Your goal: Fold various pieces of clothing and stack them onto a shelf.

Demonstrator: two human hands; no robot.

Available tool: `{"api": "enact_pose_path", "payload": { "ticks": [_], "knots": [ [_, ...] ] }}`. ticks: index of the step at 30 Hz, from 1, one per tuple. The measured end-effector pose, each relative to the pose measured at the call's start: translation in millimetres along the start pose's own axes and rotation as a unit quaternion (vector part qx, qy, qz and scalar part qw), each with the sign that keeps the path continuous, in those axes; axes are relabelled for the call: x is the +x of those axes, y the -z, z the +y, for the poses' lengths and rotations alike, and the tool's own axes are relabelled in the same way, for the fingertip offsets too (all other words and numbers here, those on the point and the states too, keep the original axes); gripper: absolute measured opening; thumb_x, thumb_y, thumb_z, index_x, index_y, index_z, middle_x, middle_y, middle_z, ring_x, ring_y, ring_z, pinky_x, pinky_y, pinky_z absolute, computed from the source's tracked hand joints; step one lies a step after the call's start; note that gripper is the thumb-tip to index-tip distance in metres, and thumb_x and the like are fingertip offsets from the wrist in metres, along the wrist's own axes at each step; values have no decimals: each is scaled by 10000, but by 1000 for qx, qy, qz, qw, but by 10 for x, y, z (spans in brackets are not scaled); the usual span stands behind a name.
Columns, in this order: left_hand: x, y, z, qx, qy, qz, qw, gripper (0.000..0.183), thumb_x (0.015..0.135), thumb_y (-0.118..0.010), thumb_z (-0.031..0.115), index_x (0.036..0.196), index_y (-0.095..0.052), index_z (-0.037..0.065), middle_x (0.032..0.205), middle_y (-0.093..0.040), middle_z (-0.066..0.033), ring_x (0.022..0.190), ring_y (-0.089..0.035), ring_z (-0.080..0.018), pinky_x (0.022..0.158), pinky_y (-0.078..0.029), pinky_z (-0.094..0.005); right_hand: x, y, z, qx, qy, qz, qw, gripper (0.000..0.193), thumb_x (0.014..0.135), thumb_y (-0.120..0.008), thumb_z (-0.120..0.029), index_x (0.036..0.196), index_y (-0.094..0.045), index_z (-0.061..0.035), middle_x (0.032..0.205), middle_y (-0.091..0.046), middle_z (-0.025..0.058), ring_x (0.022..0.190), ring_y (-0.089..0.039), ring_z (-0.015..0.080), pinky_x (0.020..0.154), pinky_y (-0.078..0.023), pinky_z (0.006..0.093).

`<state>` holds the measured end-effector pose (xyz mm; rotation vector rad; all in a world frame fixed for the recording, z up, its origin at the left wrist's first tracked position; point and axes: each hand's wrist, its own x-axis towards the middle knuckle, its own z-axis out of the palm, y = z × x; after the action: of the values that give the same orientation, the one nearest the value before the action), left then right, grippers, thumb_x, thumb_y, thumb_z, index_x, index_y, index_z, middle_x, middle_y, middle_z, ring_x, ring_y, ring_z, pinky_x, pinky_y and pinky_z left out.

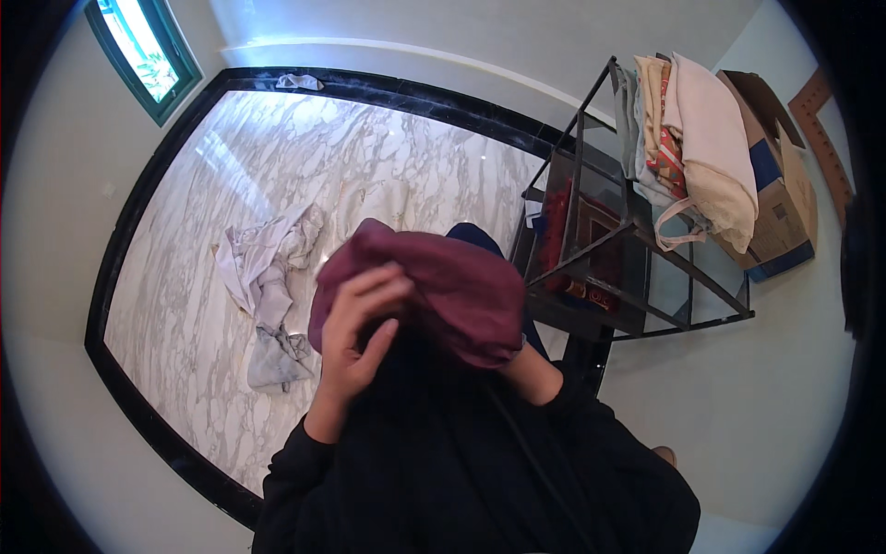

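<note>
A maroon cloth point(461, 277), bunched and folded over, is held up in front of my body. My left hand point(360, 323) is at its left side, the fingers slightly curved and blurred, the thumb held apart from them. Nothing shows between that thumb and the fingers. My right hand point(522, 360) reaches under the cloth's right end, which rests over it. Only its wrist side shows; the fingers are hidden beneath the fabric.
Crumpled pale clothes point(272, 268) lie on the marble floor point(185, 369), left of the cloth. A small white cloth point(300, 82) is by the far wall. At right, a dark metal rack point(637, 235) carries folded fabrics point(711, 138) and a cardboard box point(784, 198).
</note>
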<state>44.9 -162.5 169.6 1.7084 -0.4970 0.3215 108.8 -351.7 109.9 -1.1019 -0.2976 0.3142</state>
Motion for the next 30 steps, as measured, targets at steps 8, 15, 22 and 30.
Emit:
{"api": "enact_pose_path", "payload": {
  "ticks": [8, 15, 22, 30],
  "knots": [
    [-719, 50, -1284, 403, 45, -106, 908, 632, 848, -641, 235, 1387, -393, 16, 1444, -357, -205, 1299, -409, -339, 1094, -280, -430, -338, 287, -153, 257, -117, 39, 959, 653, 916, -555, -327, 1459, -303, -64, 1479, -363, 152, 1384, -315, 284, 1152, -217, 496],
    [-972, 762, -1961, 384, 82, 75, 916, 415, 816, -631, 197, 1160, -557, -22, 1141, -589, -186, 1060, -581, -310, 917, -438, -389, -424, 420, -12, 377, -146, 38, 914, 613, 938, -513, -312, 1459, -303, -66, 1482, -359, 144, 1376, -329, 279, 1149, -234, 486],
    [-999, 1445, -1365, 237, 209, 297, 901, 349, 745, -479, -21, 1064, -619, -44, 923, -651, -110, 820, -634, -197, 737, -522, -300, -579, 494, 139, 429, -182, 7, 885, 574, 961, -472, -298, 1459, -303, -68, 1485, -355, 137, 1368, -343, 273, 1146, -251, 476],
    [-1080, 1702, -1073, 12, 319, 521, 792, 406, 931, -403, 231, 1219, -539, -20, 1148, -590, -193, 971, -625, -347, 811, -548, -461, -759, 487, 313, 455, -225, -47, 860, 532, 986, -424, -282, 1459, -302, -70, 1488, -351, 128, 1358, -359, 267, 1143, -270, 465]
  ]
}}
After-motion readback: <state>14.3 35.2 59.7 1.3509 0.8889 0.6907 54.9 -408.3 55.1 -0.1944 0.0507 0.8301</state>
